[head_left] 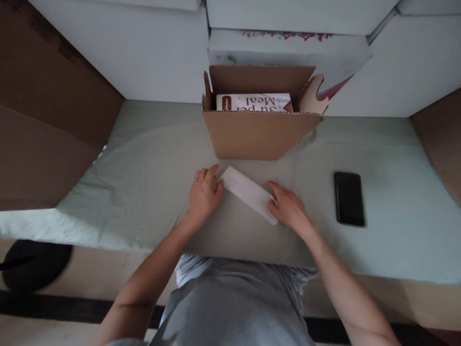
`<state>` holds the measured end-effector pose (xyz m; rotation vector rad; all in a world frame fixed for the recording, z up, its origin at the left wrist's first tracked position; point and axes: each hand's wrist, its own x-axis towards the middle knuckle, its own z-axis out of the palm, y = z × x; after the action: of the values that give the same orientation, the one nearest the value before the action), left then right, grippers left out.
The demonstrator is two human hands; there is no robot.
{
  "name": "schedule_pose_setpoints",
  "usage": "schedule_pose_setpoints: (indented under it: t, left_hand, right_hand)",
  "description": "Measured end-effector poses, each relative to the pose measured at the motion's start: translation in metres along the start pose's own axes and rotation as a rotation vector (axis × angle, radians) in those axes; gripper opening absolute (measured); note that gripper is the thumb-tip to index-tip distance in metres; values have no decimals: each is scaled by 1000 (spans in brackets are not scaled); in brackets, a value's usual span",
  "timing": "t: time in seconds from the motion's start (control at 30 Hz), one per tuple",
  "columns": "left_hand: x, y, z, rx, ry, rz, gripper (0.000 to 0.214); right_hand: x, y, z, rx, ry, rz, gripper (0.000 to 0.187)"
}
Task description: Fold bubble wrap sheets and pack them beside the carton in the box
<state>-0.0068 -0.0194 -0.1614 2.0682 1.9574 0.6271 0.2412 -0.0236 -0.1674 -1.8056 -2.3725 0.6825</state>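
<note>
A flat white oblong piece, like folded paper or a slim packet, lies slantwise between my hands over the cloth-covered table. My right hand grips its lower right end, thumb on the near side and fingers at the far edge. At the upper left end is my left hand, its index finger and thumb apart; the thumb tip is at the piece's edge, and I cannot tell whether it touches. Just beyond stands an open-topped brown cardboard box, holding a white carton with "Meal" lettering upside down.
A black phone lies to the right on the pale green cloth. White boxes are stacked along the back. Large brown cartons stand at the left and right edge. A black round object is on the floor.
</note>
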Motion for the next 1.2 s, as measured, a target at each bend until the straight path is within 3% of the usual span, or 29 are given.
schedule_pose_setpoints:
  t: [0.07, 0.1, 0.17, 0.23, 0.37, 0.5, 0.67, 0.8, 0.93, 1.03, 1.2]
  left_hand:
    - [-16, 7, -1, -71, 126, 221, 33]
    - [-28, 11, -1, -114, 105, 347, 34]
    - [-53, 21, 5, -154, -86, 573, 46]
    - [-74, 27, 13, -129, -215, 638, 53]
    - [-92, 23, 27, -103, -219, 595, 44]
    - [-87, 13, 29, -159, -284, 598, 47]
    - [-86, 9, 31, -295, -306, 560, 47]
    - [-87, 10, 29, -324, -310, 555, 46]
    - [-78, 7, 17, -432, -290, 576, 48]
    - [-60, 6, 13, -362, -269, 567, 45]
    - [-28, 7, 27, -237, -418, 699, 36]
  right_hand:
    - [-8, -3, 1, 155, -67, 83, 56]
    - [-13, -6, 3, 254, -86, 123, 57]
    - [-23, -12, 10, 505, -105, 189, 56]
    - [-33, -20, 20, 794, -118, 257, 55]
    - [-48, -36, 33, 1129, -125, 324, 51]
    - [-59, -33, 29, 953, -40, 189, 34]
    - [-66, -14, 20, 455, 69, -271, 58]
    - [-64, -10, 24, 304, 114, -476, 45]
    - [-61, -7, 33, 300, 107, -542, 37]
    - [-63, -4, 38, 287, 87, -543, 36]
    - [-66, -5, 37, 298, 63, -509, 30]
